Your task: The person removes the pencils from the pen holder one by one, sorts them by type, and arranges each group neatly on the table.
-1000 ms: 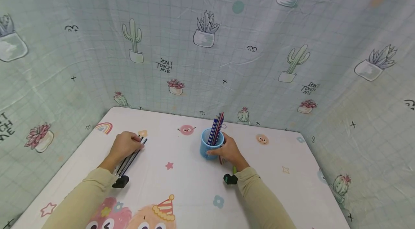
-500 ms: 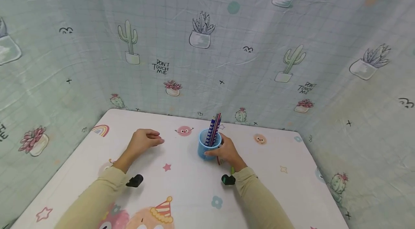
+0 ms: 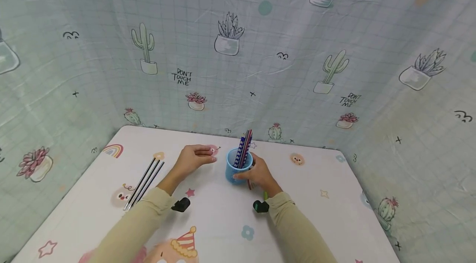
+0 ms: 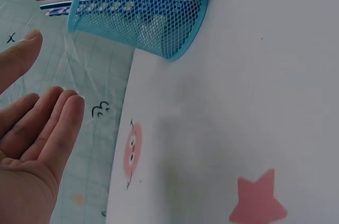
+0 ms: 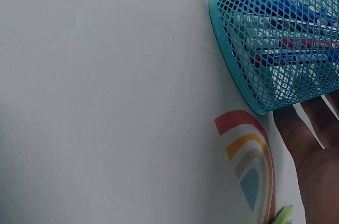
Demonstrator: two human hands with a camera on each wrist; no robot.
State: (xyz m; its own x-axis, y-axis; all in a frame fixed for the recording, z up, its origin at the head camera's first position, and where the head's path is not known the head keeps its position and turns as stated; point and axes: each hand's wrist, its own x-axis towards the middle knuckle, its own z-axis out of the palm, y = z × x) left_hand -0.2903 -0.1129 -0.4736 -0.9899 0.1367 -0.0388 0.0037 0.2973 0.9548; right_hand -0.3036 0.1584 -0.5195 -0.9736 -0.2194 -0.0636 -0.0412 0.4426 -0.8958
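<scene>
At far left on the white bench [image 3: 223, 221], three slim pencil-like sticks [image 3: 143, 184], dark and silver, side by side and nearly parallel; long axes slanting from near left, just beside the left sleeve [image 3: 134, 221], toward far right; next, to the right of the sticks' far ends, a left hand [image 3: 191, 158] wide open, with fingers nearly straight, thumb apart and nothing held; just beyond those fingertips, near but not touching, a light-blue mesh pen cup [image 3: 231, 171], upright by the look of the rim; inside, a bundle of blue-patterned and striped pens [image 3: 243, 151], long axes upward with a slight lean toward the right; around the cup's right side, a gripping right hand [image 3: 262, 174], with thumb across the near wall and fingers round the other side; cannot tell whether the base bears on the bench.

As for the governing relation: cup to the right of the left fingertips, in line with their pointing; loose sticks the opposite way, leftward and closer to the body, far nearer to the free left hand than to the occupied right one.

Under the right wrist, a rainbow print [image 5: 248, 152]; beside the print, something green [image 5: 283, 215], mostly hidden, too little to name.
</scene>
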